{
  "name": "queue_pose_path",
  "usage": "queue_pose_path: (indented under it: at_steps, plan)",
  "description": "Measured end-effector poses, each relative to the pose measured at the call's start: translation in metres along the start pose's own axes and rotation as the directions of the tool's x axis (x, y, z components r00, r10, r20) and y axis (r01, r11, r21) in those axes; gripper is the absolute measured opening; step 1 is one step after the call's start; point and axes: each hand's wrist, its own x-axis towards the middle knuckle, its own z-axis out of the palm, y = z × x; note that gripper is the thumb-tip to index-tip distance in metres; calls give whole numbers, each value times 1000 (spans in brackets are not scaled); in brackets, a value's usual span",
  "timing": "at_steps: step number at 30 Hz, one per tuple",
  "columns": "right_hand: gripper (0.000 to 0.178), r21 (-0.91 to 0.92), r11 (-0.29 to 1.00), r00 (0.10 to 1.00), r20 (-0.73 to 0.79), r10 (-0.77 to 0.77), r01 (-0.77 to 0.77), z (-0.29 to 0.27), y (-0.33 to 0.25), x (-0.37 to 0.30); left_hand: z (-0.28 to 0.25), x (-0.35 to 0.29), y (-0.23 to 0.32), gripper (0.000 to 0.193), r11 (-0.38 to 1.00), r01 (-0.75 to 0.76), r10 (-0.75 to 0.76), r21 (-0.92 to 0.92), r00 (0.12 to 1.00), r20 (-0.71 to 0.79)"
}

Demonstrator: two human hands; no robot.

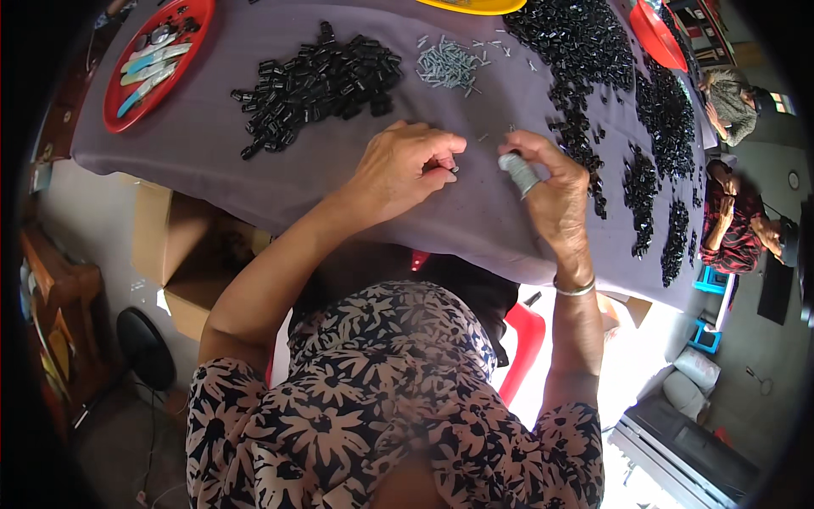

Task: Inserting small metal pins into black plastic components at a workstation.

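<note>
My left hand (407,165) is closed in a pinch above the near part of the cloth-covered table. A tiny shiny bit shows at its fingertips, too small to name. Over to the right, my right hand (553,182) has its fingers curled, with a pale grey wrapping (520,175) around the thumb. Whatever lies between those fingers is hidden. Beyond my hands are a pile of small silver metal pins (448,64) and, left of it, a heap of black plastic pieces (318,89). A loose pin (483,137) lies between my hands.
A red tray (116,119) with blue-and-white handled tools stands at the far left. Many smaller black pieces (577,42) spread along the right side. A yellow tray (475,7) and a red bowl (661,38) are at the back. Two people (736,216) sit at right.
</note>
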Motion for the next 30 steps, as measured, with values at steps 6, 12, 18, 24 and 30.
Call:
queue_pose_path:
  at_steps: [6,12,18,24,30]
  plan:
    - [21,-35,998,997,60,56,-54,13,-4,-10,1,-1,0,35,1000,-7,6,-5,1000,-11]
    - [23,-37,999,999,14,-38,39,13,7,-18,0,1,1,34,1000,-12,12,-4,1000,-2]
    - [22,-29,999,1000,-4,-23,23,11,10,-22,0,1,0,33,1000,-4,4,-13,1000,-5]
    - [19,-94,994,998,4,-55,55,2,9,-23,1,1,-1,34,1000,-9,9,-6,1000,-8]
    - [18,215,976,1000,-2,21,-20,25,-10,-18,3,-1,-1,31,1000,-7,6,-17,999,-44]
